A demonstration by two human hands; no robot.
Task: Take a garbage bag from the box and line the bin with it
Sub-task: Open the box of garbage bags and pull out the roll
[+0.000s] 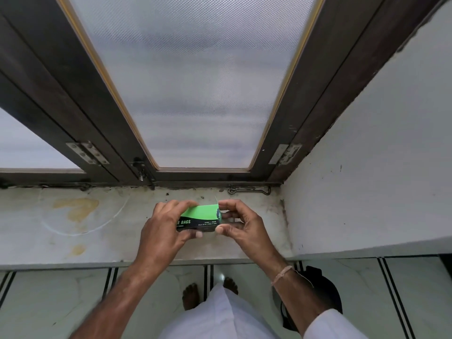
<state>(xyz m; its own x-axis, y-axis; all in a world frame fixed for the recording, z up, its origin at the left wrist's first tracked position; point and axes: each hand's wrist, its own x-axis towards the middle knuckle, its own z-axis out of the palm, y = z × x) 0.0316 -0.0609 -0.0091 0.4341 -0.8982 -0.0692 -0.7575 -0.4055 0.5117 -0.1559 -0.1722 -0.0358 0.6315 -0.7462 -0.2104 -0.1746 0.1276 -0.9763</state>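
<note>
1. While the person stands at the window sill (97,231), the box (199,217) of garbage bags is held just above it between both hands, green top facing up.
2. Left hand (163,223) wraps the left end of the box, with fingers over the top and thumb along the near bottom edge. It looks like a firm hold.
3. Right hand (241,222) pinches the right end, fingers on top and thumb at the near lower corner, so a narrow grip on the box end.
4. A thin flap (216,199) stands up at that end. The end looks opened or half opened, but I can't tell how far.
5. No bag shows outside the box. My guess at the step in hand is getting the end open to reach in, so the task is barely begun.
6. A dark round thing on the floor at the person's right is probably the bin (318,285), not certain. It is mostly hidden behind the right forearm and well apart from the box.
7. Risks:
   - A hard yank could tear the thin card flap off.
   - A tight squeeze from the left hand could crush the box and jam the bags inside.
   - Pulling one bag may drag several out if they are rolled together.
   - Tipping the open end down could spill the bags onto the stained sill or the floor.
</note>
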